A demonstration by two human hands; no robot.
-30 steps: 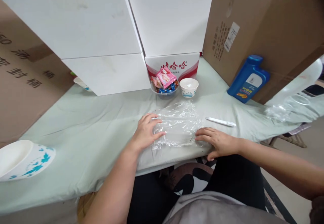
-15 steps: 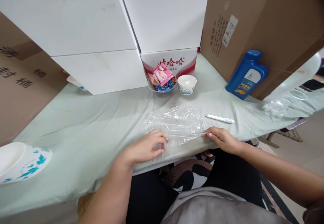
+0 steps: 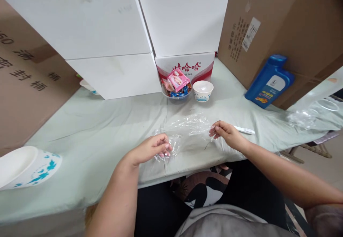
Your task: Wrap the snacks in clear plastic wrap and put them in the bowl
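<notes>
A thin clear plastic bag (image 3: 189, 124), wrinkled and see-through, stretches between my two hands just above the cloth. My left hand (image 3: 152, 147) has curled fingers, and part of the plastic is bunched around them. At the other end, my right hand (image 3: 227, 134) pinches the far-right edge of the bag between thumb and fingers. Partly behind the right hand lies a white pen-like utility knife (image 3: 245, 130). A short dark strand shows on the cloth below the plastic.
A bowl of wrapped snacks (image 3: 178, 83) and a small paper bowl (image 3: 203, 91) stand at the back before white boxes (image 3: 184, 19). On the right are a blue bottle (image 3: 269, 83) and a cardboard box (image 3: 257, 12). A large paper tub (image 3: 40, 169) is at left.
The bag's near edge has lifted and shifted away from the table's front edge. My right hand has moved up, now partly covering the knife. The view has shifted slightly left.
</notes>
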